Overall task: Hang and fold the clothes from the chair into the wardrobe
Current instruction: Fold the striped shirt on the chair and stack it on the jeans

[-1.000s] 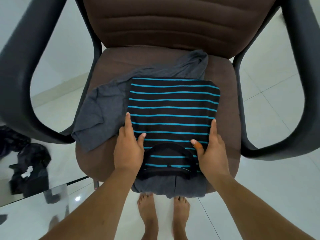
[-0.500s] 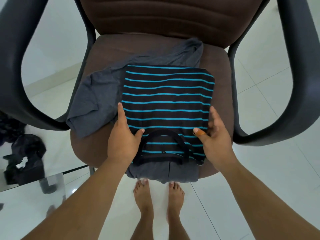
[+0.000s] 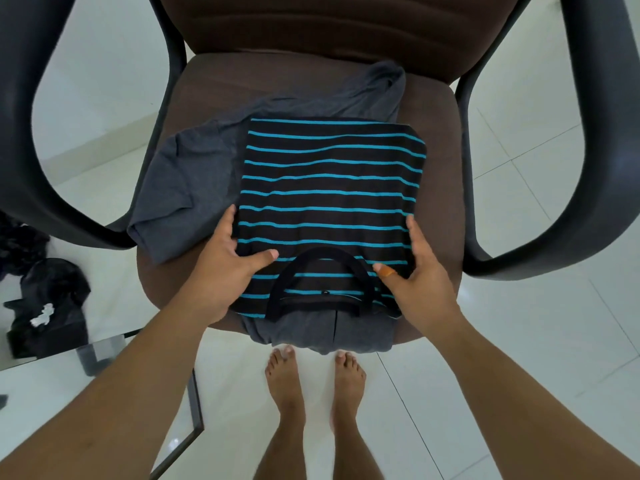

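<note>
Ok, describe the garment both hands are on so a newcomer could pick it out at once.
Start at the brown chair seat. On it a folded shirt lies atop a grey garment, with the left hand and right hand gripping its near corners. Only it is black with thin turquoise stripes.

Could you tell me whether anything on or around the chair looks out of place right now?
The striped shirt is neatly folded, but the grey garment beneath it lies rumpled, hanging over the chair seat's front edge. Dark clothes lie heaped on the floor at left.
</note>
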